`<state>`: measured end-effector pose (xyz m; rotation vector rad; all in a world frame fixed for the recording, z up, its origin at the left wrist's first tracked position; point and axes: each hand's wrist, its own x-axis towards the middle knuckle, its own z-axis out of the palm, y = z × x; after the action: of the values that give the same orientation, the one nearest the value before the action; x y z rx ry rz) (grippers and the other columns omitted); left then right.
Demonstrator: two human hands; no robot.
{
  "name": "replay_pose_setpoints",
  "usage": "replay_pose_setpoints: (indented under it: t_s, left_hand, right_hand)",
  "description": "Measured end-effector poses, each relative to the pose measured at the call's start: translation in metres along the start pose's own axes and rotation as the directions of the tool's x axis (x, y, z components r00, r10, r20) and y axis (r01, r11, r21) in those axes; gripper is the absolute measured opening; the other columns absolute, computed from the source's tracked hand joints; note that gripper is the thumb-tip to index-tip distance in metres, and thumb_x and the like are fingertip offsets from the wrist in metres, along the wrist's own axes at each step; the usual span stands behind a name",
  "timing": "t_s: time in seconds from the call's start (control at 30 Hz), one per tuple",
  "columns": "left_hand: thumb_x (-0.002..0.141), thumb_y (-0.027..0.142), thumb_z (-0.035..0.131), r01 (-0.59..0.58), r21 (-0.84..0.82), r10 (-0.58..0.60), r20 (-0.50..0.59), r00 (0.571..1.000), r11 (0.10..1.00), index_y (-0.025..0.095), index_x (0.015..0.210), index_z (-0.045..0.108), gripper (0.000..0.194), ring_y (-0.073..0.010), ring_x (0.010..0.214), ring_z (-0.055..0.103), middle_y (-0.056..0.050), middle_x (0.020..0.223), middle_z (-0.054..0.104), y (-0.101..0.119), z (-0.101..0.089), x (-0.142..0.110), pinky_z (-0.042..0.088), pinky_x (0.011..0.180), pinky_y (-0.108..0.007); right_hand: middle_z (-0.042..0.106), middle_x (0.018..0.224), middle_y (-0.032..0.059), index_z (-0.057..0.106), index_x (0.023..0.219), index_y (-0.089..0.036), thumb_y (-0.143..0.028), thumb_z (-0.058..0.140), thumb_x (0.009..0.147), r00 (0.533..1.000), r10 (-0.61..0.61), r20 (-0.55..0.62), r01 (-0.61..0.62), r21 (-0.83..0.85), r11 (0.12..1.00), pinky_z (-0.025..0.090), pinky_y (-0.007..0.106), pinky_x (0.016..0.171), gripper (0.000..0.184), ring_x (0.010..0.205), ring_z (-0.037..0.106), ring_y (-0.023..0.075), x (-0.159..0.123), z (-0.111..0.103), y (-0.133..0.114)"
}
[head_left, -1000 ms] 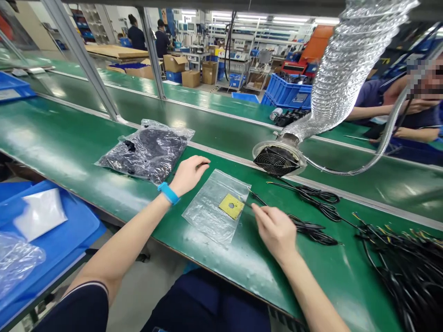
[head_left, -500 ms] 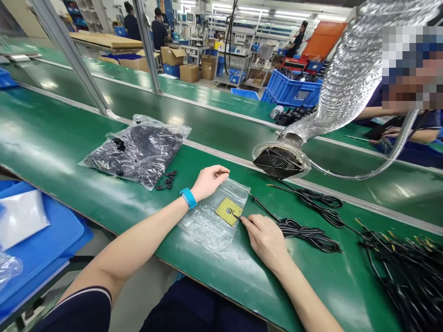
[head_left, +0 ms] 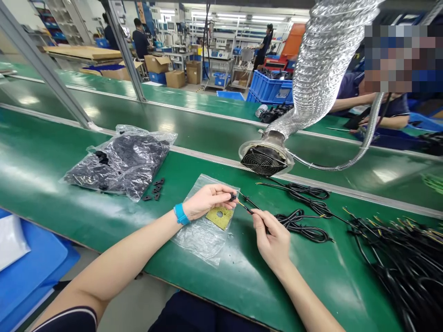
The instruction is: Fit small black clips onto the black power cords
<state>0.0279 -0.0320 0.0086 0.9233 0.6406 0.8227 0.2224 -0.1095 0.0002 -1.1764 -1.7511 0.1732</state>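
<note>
Between the thumb and fingers of my left hand (head_left: 209, 200) is a small black plastic part (head_left: 232, 197). My right hand (head_left: 272, 230) pinches a black cable (head_left: 249, 210) close to its end, where thin yellowish wires (head_left: 241, 203) point at the black part. Whether the wires touch the part, I cannot tell. Below the left hand, a yellow sponge pad (head_left: 218, 218) with a hole lies on a clear plastic bag (head_left: 199, 242). Coiled black cables (head_left: 304, 226) rest just beyond my right hand.
A large clear bag of black parts (head_left: 121, 161) lies at the left, with several loose black parts (head_left: 157, 188) beside it. A fume extractor (head_left: 265, 159) hangs low over the bench. Many cables (head_left: 398, 258) are piled at right. Across the bench, a co-worker's arms (head_left: 380, 120) show.
My left hand has come down and right, and the black part now shows in its fingers. My right hand has lifted the cable end off the yellow sponge. The view has shifted slightly right.
</note>
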Motion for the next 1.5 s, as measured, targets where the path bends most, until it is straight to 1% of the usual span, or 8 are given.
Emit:
replay_pose_setpoints:
  t_s: [0.17, 0.33, 0.53, 0.67, 1.03, 1.23, 1.33, 1.5]
  left_hand:
    - [0.070, 0.036, 0.084, 0.042, 0.005, -0.042, 0.025, 0.999, 0.999, 0.010, 0.099, 0.069, 0.042, -0.0167, 0.076, 0.073, -0.011, 0.087, 0.076, 0.002, 0.003, -0.004, 0.058, 0.077, -0.030]
    - [0.071, 0.035, 0.083, 0.042, -0.004, -0.042, 0.041, 0.998, 0.999, 0.010, 0.098, 0.069, 0.040, -0.0160, 0.076, 0.073, -0.011, 0.089, 0.075, 0.004, 0.003, -0.005, 0.058, 0.076, -0.028]
    - [0.069, 0.036, 0.085, 0.040, -0.005, -0.040, 0.021, 0.999, 0.999, 0.010, 0.096, 0.069, 0.041, -0.0161, 0.074, 0.072, -0.010, 0.085, 0.075, 0.004, 0.002, -0.005, 0.058, 0.076, -0.028]
    - [0.069, 0.036, 0.085, 0.033, 0.007, -0.033, 0.013, 0.999, 0.999, 0.010, 0.096, 0.069, 0.041, -0.0155, 0.074, 0.072, -0.009, 0.083, 0.075, 0.003, 0.000, -0.004, 0.058, 0.076, -0.029]
    - [0.071, 0.034, 0.082, -0.004, 0.124, 0.004, -0.005, 1.000, 0.992, 0.010, 0.096, 0.070, 0.037, -0.0123, 0.068, 0.068, -0.007, 0.081, 0.074, 0.008, 0.005, -0.005, 0.056, 0.075, -0.028]
    - [0.071, 0.034, 0.081, -0.001, 0.205, -0.006, 0.030, 1.000, 0.979, 0.010, 0.097, 0.072, 0.037, -0.0113, 0.065, 0.066, -0.007, 0.079, 0.074, 0.011, 0.004, -0.006, 0.056, 0.073, -0.028]
    - [0.072, 0.035, 0.081, -0.010, 0.245, -0.005, 0.060, 0.998, 0.969, 0.010, 0.099, 0.073, 0.037, -0.0122, 0.066, 0.067, -0.008, 0.083, 0.075, 0.012, 0.000, -0.006, 0.056, 0.073, -0.028]
    - [0.073, 0.032, 0.080, -0.014, 0.306, -0.018, 0.103, 0.994, 0.952, 0.011, 0.100, 0.074, 0.035, -0.0136, 0.069, 0.068, -0.008, 0.081, 0.075, 0.012, -0.004, -0.006, 0.056, 0.074, -0.030]
  right_hand:
    - [0.063, 0.066, 0.0013, 0.069, 0.095, -0.020, -0.021, 0.051, 0.094, 1.000, -0.020, -0.005, 0.020, -0.024, 1.000, 0.045, 0.025, 0.052, 0.018, 0.053, 0.055, 0.0129, 0.001, 0.001, 0.000]
    - [0.064, 0.068, 0.0020, 0.070, 0.098, -0.020, -0.019, 0.052, 0.094, 0.995, -0.103, -0.009, 0.102, -0.082, 0.991, 0.046, 0.025, 0.052, 0.018, 0.053, 0.056, 0.0126, 0.001, 0.002, 0.002]
    - [0.063, 0.067, 0.0024, 0.069, 0.104, -0.018, -0.012, 0.053, 0.093, 0.976, -0.218, 0.018, 0.218, -0.138, 0.966, 0.044, 0.023, 0.051, 0.020, 0.053, 0.056, 0.0118, 0.002, 0.003, 0.004]
    - [0.064, 0.068, 0.0032, 0.070, 0.105, -0.016, -0.012, 0.053, 0.093, 0.965, -0.256, 0.047, 0.261, -0.172, 0.950, 0.043, 0.023, 0.052, 0.021, 0.053, 0.055, 0.0111, 0.001, 0.002, 0.006]
    - [0.062, 0.070, 0.0028, 0.071, 0.103, -0.017, -0.015, 0.051, 0.094, 0.963, -0.233, 0.136, 0.257, -0.201, 0.945, 0.043, 0.022, 0.056, 0.022, 0.058, 0.056, 0.0113, 0.000, 0.000, 0.006]
    - [0.061, 0.072, 0.0033, 0.070, 0.099, -0.016, -0.014, 0.052, 0.094, 0.958, -0.240, 0.156, 0.262, -0.138, 0.955, 0.043, 0.023, 0.057, 0.018, 0.062, 0.056, 0.0123, 0.002, -0.002, 0.004]
    - [0.060, 0.071, 0.0028, 0.070, 0.099, -0.017, -0.015, 0.053, 0.093, 0.968, -0.204, 0.144, 0.217, -0.085, 0.972, 0.044, 0.023, 0.056, 0.018, 0.061, 0.056, 0.0126, 0.003, -0.003, 0.002]
    - [0.060, 0.070, 0.0015, 0.070, 0.094, -0.017, -0.016, 0.053, 0.094, 0.993, -0.086, 0.085, 0.090, -0.052, 0.995, 0.042, 0.023, 0.052, 0.017, 0.055, 0.054, 0.0109, 0.004, -0.003, -0.001]
